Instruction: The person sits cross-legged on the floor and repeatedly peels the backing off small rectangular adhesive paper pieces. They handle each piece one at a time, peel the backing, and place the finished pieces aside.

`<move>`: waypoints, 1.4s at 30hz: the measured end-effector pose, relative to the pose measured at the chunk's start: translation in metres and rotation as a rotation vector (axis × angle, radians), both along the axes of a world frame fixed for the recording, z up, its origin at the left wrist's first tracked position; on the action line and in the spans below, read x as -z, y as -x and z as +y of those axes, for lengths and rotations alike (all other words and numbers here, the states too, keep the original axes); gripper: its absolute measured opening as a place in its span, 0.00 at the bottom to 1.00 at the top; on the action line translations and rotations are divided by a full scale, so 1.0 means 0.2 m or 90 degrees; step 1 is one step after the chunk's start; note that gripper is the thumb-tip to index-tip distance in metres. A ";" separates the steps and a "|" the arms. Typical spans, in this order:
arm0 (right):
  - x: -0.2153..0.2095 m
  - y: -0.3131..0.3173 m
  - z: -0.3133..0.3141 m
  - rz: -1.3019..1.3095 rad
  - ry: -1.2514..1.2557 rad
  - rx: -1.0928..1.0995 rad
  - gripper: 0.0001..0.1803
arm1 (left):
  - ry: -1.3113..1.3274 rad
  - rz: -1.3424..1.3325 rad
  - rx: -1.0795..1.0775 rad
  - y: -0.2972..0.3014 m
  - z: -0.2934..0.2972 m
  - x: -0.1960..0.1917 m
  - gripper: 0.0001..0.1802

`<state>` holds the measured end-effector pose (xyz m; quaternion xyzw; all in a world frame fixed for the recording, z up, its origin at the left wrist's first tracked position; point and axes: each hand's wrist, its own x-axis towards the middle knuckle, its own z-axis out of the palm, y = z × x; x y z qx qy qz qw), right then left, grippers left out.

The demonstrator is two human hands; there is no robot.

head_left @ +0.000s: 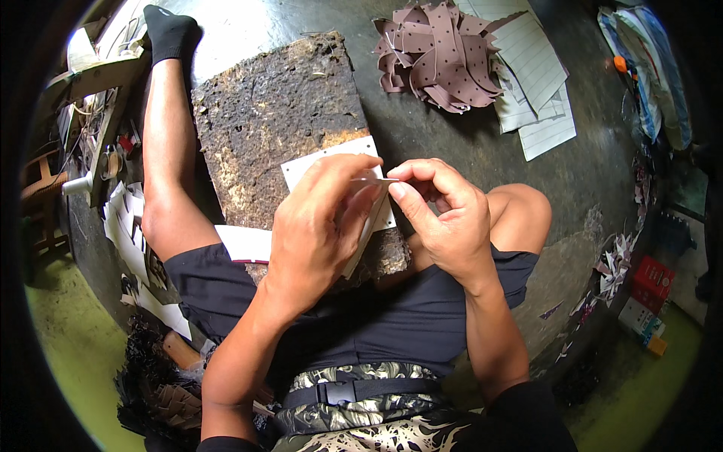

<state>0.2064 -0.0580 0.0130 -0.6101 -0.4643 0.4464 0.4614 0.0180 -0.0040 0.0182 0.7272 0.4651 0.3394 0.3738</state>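
Observation:
My left hand (pixel 316 222) is closed, its thumb and fingers at one end of a thin, pale, shiny sliver (pixel 370 180). My right hand (pixel 446 215) pinches the other end between thumb and forefinger. What the sliver is cannot be made out. Below both hands, a white sheet piece with small dark holes (pixel 301 169) lies on a rough, dark, worn board (pixel 275 105); my left hand covers much of it. Another white piece with a red edge (pixel 245 242) rests near the board's close left corner, beside my left wrist.
A heap of brown strips with dark holes (pixel 437 56) sits beyond the board to the right, next to lined paper sheets (pixel 538 83). White scraps (pixel 128 226) lie at the left. Far right are a blue-white bag (pixel 651 75) and a red box (pixel 651 282). My legs flank the board.

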 end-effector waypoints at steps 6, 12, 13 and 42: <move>-0.01 0.03 -0.04 -0.232 -0.225 -0.011 0.10 | 0.315 -0.122 0.011 0.05 -0.12 -0.12 0.09; -0.02 0.08 -0.16 -0.201 -0.257 -0.052 0.13 | 0.449 -0.290 -0.018 0.10 -0.22 -0.10 0.10; -0.02 0.10 -0.18 -0.177 -0.244 -0.045 0.12 | 0.467 -0.301 -0.014 0.11 -0.22 -0.09 0.09; -0.23 0.12 -0.34 0.196 -0.060 -0.002 0.12 | 0.641 -0.522 -0.030 0.18 -0.31 -0.24 0.15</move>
